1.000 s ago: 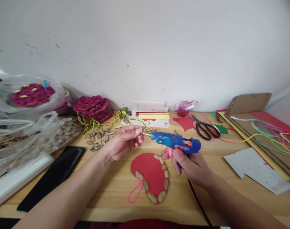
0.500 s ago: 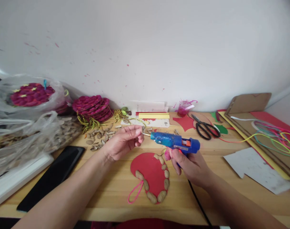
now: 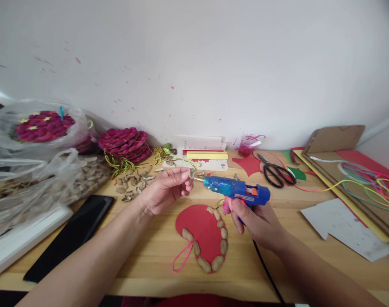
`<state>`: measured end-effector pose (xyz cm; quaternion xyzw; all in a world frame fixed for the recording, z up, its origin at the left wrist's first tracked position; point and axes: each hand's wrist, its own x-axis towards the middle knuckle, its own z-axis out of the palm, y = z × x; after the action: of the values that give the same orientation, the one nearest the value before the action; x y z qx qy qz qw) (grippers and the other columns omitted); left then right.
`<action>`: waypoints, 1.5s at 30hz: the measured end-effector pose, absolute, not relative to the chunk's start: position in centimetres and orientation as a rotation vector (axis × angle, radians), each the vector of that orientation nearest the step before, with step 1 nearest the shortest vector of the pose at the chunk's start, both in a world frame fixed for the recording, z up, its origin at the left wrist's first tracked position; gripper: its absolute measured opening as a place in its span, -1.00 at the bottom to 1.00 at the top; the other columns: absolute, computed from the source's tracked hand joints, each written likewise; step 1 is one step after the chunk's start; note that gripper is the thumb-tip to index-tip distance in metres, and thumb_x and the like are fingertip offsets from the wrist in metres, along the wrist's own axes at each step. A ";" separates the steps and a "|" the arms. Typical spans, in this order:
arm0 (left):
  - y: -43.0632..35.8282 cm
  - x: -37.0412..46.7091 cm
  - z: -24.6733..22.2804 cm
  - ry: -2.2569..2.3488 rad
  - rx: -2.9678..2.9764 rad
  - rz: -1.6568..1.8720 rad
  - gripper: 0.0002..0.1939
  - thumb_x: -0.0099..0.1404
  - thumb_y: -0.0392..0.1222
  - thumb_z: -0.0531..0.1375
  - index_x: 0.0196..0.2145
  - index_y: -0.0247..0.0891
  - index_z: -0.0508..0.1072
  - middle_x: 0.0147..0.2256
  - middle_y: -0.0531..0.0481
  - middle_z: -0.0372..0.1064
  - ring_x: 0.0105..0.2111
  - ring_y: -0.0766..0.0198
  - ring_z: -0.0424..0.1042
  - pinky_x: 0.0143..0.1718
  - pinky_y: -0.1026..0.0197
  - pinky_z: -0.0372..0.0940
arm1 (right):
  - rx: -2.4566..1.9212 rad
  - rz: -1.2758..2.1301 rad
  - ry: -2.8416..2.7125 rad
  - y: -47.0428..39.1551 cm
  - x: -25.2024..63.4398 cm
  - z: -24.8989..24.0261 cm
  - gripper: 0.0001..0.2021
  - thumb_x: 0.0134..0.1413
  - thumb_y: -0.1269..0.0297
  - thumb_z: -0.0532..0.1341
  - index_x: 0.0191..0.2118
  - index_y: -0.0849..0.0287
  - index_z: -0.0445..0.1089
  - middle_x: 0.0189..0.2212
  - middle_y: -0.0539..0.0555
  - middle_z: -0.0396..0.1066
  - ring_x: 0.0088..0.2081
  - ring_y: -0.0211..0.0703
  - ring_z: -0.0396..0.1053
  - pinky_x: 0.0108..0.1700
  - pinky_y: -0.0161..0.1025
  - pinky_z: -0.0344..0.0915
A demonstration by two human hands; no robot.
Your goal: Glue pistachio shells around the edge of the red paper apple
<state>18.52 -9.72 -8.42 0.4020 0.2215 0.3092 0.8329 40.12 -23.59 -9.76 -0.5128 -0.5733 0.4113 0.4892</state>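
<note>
My right hand (image 3: 250,217) is wrapped round the grip of a blue glue gun (image 3: 235,189), its nozzle pointing left. Pinched between the thumb and fingers of my left hand (image 3: 170,187) is a small peanut shell (image 3: 191,172), mostly hidden by the fingertips. The nozzle's tip meets or nearly meets this shell. Below both hands a red heart-shaped card (image 3: 200,230) lies on the table, with several peanut shells (image 3: 224,246) along its right and lower edges. A pink cord loop (image 3: 181,260) sticks out at its lower left.
Loose shells (image 3: 138,183) lie behind my left hand. Left are a black phone-like slab (image 3: 69,236), plastic bags (image 3: 53,170) and stacked magenta discs (image 3: 124,145). Black-handled scissors (image 3: 277,175), a red-stained cup (image 3: 246,147) and cardboard (image 3: 335,136) stand right. A black cord (image 3: 266,273) trails from the glue gun.
The glue gun's nozzle has drawn slightly to the right, against the shell in my left hand. Both hands keep their hold, and the heart card lies as before.
</note>
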 end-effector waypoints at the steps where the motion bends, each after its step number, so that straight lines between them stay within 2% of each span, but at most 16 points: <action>1: -9.7 18.5 -8.4 0.468 0.852 0.656 -0.76 0.12 -0.19 0.47 -0.43 -0.34 0.49 -0.51 0.00 0.38 -0.51 0.39 0.35 -0.49 0.39 0.24 | -1.249 1.003 -1.398 -23.6 40.1 -9.7 -0.56 0.35 -0.12 0.11 -0.39 0.15 0.32 -0.66 -0.09 0.24 -0.66 -0.32 0.19 -0.57 -0.28 0.12; 15: -9.8 18.6 -8.4 0.464 0.851 0.675 -0.76 0.11 -0.19 0.47 -0.42 -0.34 0.51 -0.52 0.01 0.37 -0.50 0.39 0.36 -0.49 0.39 0.26 | -1.260 1.016 -1.383 -23.6 39.8 -9.0 -0.54 0.33 -0.14 0.14 -0.38 0.18 0.39 -0.74 -0.11 0.22 -0.69 -0.33 0.14 -0.55 -0.29 0.16; 21: -9.4 18.2 -7.7 0.482 0.902 0.711 -0.74 0.08 -0.17 0.49 -0.44 -0.36 0.52 -0.52 0.02 0.37 -0.51 0.38 0.37 -0.51 0.37 0.31 | -1.335 0.995 -1.368 -23.1 40.2 -9.1 -0.52 0.32 -0.17 0.13 -0.40 0.17 0.38 -0.73 -0.08 0.26 -0.69 -0.30 0.23 -0.57 -0.29 0.20; 22: -9.3 18.1 -7.6 0.502 0.920 0.720 -0.72 0.05 -0.17 0.51 -0.43 -0.36 0.53 -0.52 0.02 0.38 -0.52 0.37 0.38 -0.51 0.36 0.33 | -1.365 0.984 -1.341 -23.0 40.2 -9.1 -0.51 0.31 -0.18 0.14 -0.39 0.18 0.39 -0.69 -0.06 0.30 -0.70 -0.31 0.23 -0.59 -0.30 0.18; 24: -9.4 17.8 -7.3 0.583 0.985 0.718 -0.68 -0.03 -0.16 0.54 -0.38 -0.35 0.57 -0.52 0.02 0.42 -0.52 0.32 0.44 -0.51 0.32 0.37 | -1.389 0.983 -1.272 -22.6 40.1 -9.1 -0.50 0.27 -0.22 0.16 -0.34 0.19 0.39 -0.49 0.02 0.47 -0.69 -0.36 0.29 -0.62 -0.33 0.19; 28: -10.1 17.8 -7.1 0.717 1.274 0.562 -0.70 0.03 -0.15 0.51 -0.30 -0.33 0.62 -0.47 -0.07 0.51 -0.49 0.24 0.50 -0.46 0.27 0.39 | -1.445 1.128 -1.082 -22.0 39.7 -9.2 -0.47 0.21 -0.28 0.16 -0.25 0.18 0.40 -0.60 -0.06 0.40 -0.70 -0.34 0.33 -0.68 -0.40 0.17; 31: -11.2 18.1 -7.6 0.711 1.563 0.447 -0.79 0.12 -0.15 0.45 -0.31 -0.32 0.64 -0.51 -0.05 0.47 -0.54 0.31 0.40 -0.53 0.32 0.25 | -1.426 1.207 -1.004 -21.9 39.3 -9.3 -0.53 0.21 -0.22 0.22 -0.25 0.17 0.37 -0.62 -0.07 0.39 -0.67 -0.30 0.40 -0.68 -0.42 0.20; 35: -12.5 18.8 -8.4 0.765 1.984 0.495 -0.95 0.18 -0.26 0.37 -0.36 -0.26 0.64 -0.55 0.01 0.41 -0.58 0.37 0.27 -0.56 0.33 0.08 | -1.404 1.231 -0.991 -21.9 38.7 -9.5 -0.65 0.22 -0.05 0.29 -0.30 0.15 0.34 -0.61 -0.09 0.36 -0.59 -0.27 0.46 -0.62 -0.42 0.33; 39: -13.1 19.4 -8.4 0.794 2.286 0.531 -0.90 0.16 -0.38 0.31 -0.38 -0.25 0.63 -0.48 0.02 0.43 -0.50 0.34 0.31 -0.45 0.31 0.12 | -1.425 1.217 -0.982 -22.0 38.2 -9.9 -0.70 0.23 0.02 0.29 -0.34 0.15 0.34 -0.59 -0.09 0.35 -0.53 -0.23 0.48 -0.55 -0.35 0.44; 45: -13.5 19.7 -8.2 0.851 2.564 0.323 -0.86 0.27 -0.36 0.21 -0.32 -0.27 0.59 -0.37 0.00 0.44 -0.44 0.32 0.37 -0.34 0.26 0.23 | -1.492 1.191 -1.008 -22.1 38.2 -10.5 -0.74 0.26 0.05 0.26 -0.33 0.12 0.34 -0.56 -0.07 0.39 -0.54 -0.23 0.47 -0.52 -0.32 0.45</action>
<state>19.70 -13.53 -8.17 0.9216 0.3058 0.1163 0.2089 38.19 -22.11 -10.47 -0.6093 -0.4115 0.4863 0.4721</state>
